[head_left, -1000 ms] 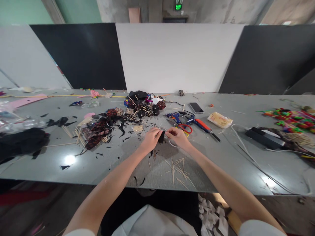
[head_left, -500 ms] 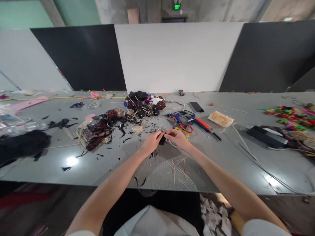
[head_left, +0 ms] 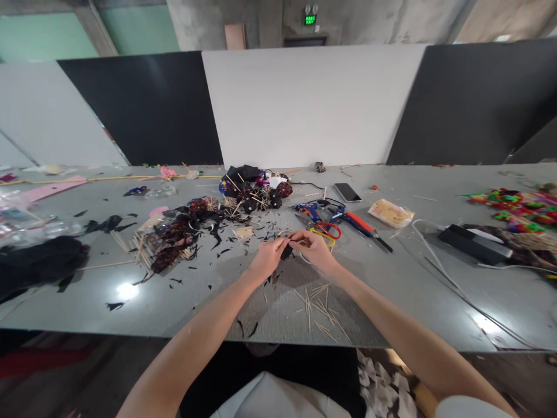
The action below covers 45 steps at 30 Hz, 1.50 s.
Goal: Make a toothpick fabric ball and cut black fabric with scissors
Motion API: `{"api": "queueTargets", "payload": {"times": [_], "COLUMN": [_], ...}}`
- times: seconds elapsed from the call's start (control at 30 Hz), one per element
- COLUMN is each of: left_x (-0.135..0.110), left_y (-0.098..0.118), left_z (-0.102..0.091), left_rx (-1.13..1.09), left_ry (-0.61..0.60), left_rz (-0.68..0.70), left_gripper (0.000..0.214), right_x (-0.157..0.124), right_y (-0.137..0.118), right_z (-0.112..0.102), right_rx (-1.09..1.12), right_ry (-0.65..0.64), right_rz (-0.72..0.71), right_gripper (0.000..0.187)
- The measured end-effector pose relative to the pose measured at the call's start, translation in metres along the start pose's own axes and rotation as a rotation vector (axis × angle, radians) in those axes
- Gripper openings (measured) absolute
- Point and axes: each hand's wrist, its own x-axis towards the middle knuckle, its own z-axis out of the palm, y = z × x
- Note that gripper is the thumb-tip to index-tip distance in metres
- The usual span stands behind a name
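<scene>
Left hand (head_left: 267,256) and right hand (head_left: 314,246) both pinch 1 small black piece (head_left: 286,251), held between them just above the table (head_left: 174,296). Its long axis looks tilted, upper end toward the right hand; too small to be sure. Loose sticks (head_left: 315,302) lie just in front, unused. Finished-looking stick-and-fabric bundles (head_left: 252,197) sit beyond. Judgement: mid-assembly, 1 piece in hand, sticks left. Scissors (head_left: 326,230) lie just beside the right hand.

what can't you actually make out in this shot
- Black piece: head view, mostly covered by the left hand and right hand; shape unclear.
- Grip on it: fingertips overlap, too small to tell.
- Phone: screen dark, too small to read.
- Dark cloth: cut off by the left edge.
</scene>
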Motion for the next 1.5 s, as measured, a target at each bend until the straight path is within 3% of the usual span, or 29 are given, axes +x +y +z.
{"api": "queueTargets", "payload": {"times": [0.23,0.4,0.6,0.83,1.07,1.5], "left_x": [0.0,0.002,0.003,0.006,0.007,0.009], "left_y": [0.0,0.0,-0.004,-0.006,-0.008,-0.012], "left_z": [0.0,0.0,0.002,0.005,0.009,0.01], "left_rx": [-0.007,-0.013,-0.073,-0.301,-0.53,-0.508], "left_ry": [0.017,0.038,0.096,0.147,-0.012,0.108], "left_rz": [-0.047,-0.141,-0.205,-0.295,-0.254,-0.316], "left_gripper": [0.043,0.044,0.054,0.065,0.043,0.058], "right_x": [0.001,0.003,0.004,0.001,-0.001,0.001], "right_y": [0.006,0.017,0.025,0.018,0.013,0.012], "right_z": [-0.001,-0.002,-0.001,0.0,0.0,0.0], "right_rx": [-0.052,-0.029,-0.025,-0.146,-0.181,-0.156], "right_ry": [-0.009,0.07,0.108,0.165,0.198,0.247], "right_rz": [0.004,0.07,0.054,0.012,0.019,0.032], "right_gripper": [0.034,0.035,0.036,0.033,0.032,0.033]}}
